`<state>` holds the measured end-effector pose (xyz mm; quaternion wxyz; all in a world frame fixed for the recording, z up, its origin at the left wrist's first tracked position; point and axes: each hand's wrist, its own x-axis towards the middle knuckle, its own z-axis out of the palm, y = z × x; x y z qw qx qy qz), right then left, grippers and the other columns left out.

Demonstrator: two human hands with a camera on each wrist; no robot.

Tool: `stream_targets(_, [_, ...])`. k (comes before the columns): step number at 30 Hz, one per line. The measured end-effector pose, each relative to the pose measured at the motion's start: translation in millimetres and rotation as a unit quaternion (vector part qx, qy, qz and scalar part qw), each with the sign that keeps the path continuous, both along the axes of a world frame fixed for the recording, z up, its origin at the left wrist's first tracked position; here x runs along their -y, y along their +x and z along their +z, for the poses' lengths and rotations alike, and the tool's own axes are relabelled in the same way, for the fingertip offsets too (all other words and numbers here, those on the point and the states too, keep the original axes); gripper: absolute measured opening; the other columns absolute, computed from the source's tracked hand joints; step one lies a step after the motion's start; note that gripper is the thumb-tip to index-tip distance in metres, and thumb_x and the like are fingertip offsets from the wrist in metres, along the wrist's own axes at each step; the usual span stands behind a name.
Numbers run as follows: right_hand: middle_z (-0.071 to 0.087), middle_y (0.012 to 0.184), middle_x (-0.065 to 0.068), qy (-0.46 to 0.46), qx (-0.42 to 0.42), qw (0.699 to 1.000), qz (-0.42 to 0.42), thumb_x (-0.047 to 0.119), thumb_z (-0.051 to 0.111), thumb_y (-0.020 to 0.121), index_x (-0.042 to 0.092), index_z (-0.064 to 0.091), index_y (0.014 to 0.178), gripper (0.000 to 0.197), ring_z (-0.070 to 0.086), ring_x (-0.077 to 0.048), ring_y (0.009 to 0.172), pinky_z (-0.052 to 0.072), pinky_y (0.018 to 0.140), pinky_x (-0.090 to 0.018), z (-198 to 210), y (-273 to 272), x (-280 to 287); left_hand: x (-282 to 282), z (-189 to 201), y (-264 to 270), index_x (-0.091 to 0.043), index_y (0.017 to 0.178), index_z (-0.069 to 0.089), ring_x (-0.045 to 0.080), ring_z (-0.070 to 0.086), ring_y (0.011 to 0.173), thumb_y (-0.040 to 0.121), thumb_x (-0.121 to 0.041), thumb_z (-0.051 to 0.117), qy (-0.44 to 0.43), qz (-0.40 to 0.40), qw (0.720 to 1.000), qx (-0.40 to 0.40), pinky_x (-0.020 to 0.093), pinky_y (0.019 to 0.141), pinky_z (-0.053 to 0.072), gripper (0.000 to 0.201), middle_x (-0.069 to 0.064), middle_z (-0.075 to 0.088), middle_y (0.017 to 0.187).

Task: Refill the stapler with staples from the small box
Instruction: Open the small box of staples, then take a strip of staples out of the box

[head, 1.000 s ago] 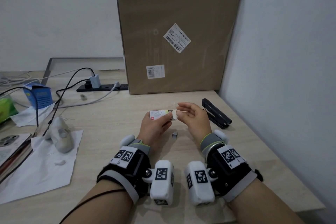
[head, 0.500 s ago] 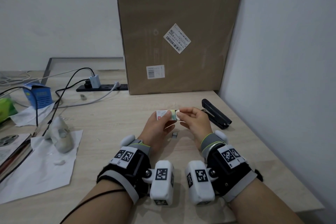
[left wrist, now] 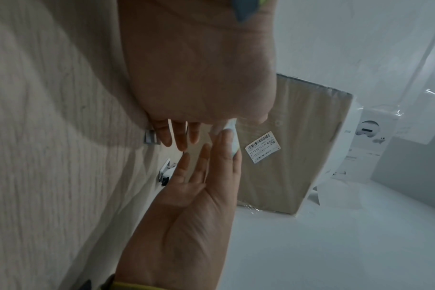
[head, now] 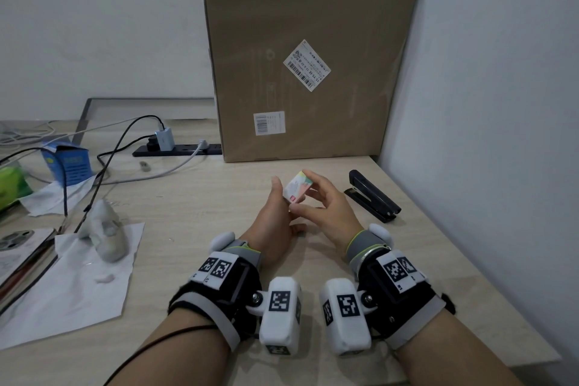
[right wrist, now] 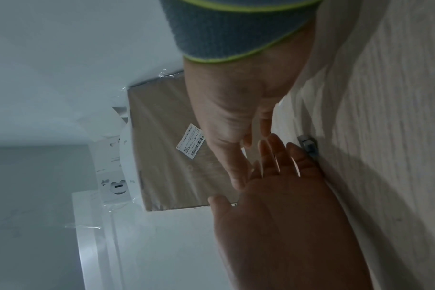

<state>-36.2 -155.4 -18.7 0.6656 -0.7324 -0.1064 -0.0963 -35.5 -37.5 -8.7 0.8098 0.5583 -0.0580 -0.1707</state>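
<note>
Small box [head: 297, 186]: held above desk [head: 188, 216], pinched by right hand [head: 326, 210], left hand [head: 275, 216] fingers also on it. Stapler [head: 372, 196]: shut, lying on desk just right of right hand, long axis running diagonally away; right hand nearer
</note>
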Motion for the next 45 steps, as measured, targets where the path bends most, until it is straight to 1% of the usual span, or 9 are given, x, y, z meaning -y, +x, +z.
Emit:
stream_targets(3, [0.058,0.117,-0.001,-0.009,0.017,0.999,-0.037,0.009,0.08,0.066,0.029,0.047,0.125,0.07,0.059,0.001,0.098,0.052,0.076,-0.019,0,-1,0,-1,1,-5,-0.021,0.13,0.056,0.016,0.066,0.103,0.089,-0.069,0.003,0.015,-0.056,0.998,0.025,0.03,0.082,0.049,0.082,0.007,0.067,0.123])
stream_targets(7, [0.063,0.109,0.003,-0.065,0.051,0.992,-0.093,0.019,0.081,0.066,0.029,0.051,0.115,0.058,0.057,-0.006,0.104,0.046,0.083,-0.021,-1,2,2,0,0,-2,-0.021,0.121,0.063,0.012,0.06,0.088,0.09,-0.068,0.007,0.035,-0.048,0.998,0.026,0.025,0.068,0.039,0.079,0.004,0.07,0.116])
stream_targets(12, [0.065,0.107,0.002,-0.081,0.073,0.989,-0.098,0.023,0.079,0.068,0.024,0.054,0.114,0.052,0.058,-0.008,0.103,0.042,0.078,-0.009,-2,2,3,-2,-6,0,-0.012,0.112,0.068,0.01,0.055,0.058,0.095,-0.051,0.038,0.01,0.008,0.999,0.031,0.025,0.059,0.041,0.052,0.001,0.069,0.081])
stream_targets(15, [0.062,0.11,0.004,-0.106,0.067,0.989,-0.08,0.027,0.079,0.068,0.029,0.054,0.115,0.054,0.053,-0.015,0.112,0.042,0.088,-0.02,-4,3,3,-5,-12,6,-0.01,0.114,0.062,0.01,0.058,0.064,0.09,-0.024,0.058,0.049,0.083,0.99,0.099,0.023,0.059,0.044,0.028,0.003,0.066,0.086])
stream_targets(19, [0.04,0.118,0.013,-0.175,0.058,0.979,-0.087,0.039,0.081,0.059,0.038,0.043,0.129,0.08,0.031,-0.013,0.128,0.031,0.107,-0.032,-5,2,6,-11,-15,12,-0.007,0.117,0.057,0.021,0.063,0.076,0.088,-0.015,0.062,0.072,0.172,0.977,0.1,0.035,0.074,0.053,0.031,0.009,0.066,0.087])
stream_targets(25, [0.057,0.124,-0.007,-0.251,0.039,0.933,-0.256,0.025,0.07,0.077,0.015,0.056,0.117,0.043,0.046,-0.028,0.117,0.037,0.097,-0.038,-10,19,21,-24,-20,19,-0.011,0.114,0.059,0.023,0.062,0.08,0.085,-0.02,0.058,0.321,0.328,0.879,0.129,0.03,0.07,0.045,0.03,0.001,0.067,0.079])
stream_targets(34, [0.066,0.11,-0.005,-0.291,-0.076,0.904,-0.303,0.031,0.067,0.078,0.018,0.055,0.11,0.037,0.058,-0.029,0.104,0.049,0.087,-0.042,-22,31,35,-33,-27,25,-0.019,0.115,0.064,0.034,0.053,0.111,0.087,-0.038,0.048,0.594,0.268,0.751,0.108,0.038,0.088,0.04,0.037,0.012,0.062,0.119])
stream_targets(39, [0.069,0.108,-0.007,-0.306,-0.095,0.897,-0.303,0.016,0.057,0.085,0.017,0.061,0.104,0.019,0.062,-0.03,0.1,0.049,0.087,-0.038,-18,30,35,-29,-24,24,-0.02,0.119,0.062,0.031,0.045,0.12,0.085,-0.036,0.056,0.535,0.299,0.779,0.134,0.038,0.096,0.037,0.038,0.011,0.052,0.129])
stream_targets(45, [0.067,0.107,-0.007,-0.192,0.058,0.96,-0.194,0.0,0.052,0.085,0.009,0.064,0.107,0.026,0.06,-0.022,0.097,0.046,0.088,-0.033,-8,19,18,-19,-22,22,-0.02,0.118,0.066,0.025,0.052,0.119,0.083,-0.029,0.064,0.433,0.25,0.824,0.267,0.037,0.102,0.039,0.036,0.005,0.061,0.125])
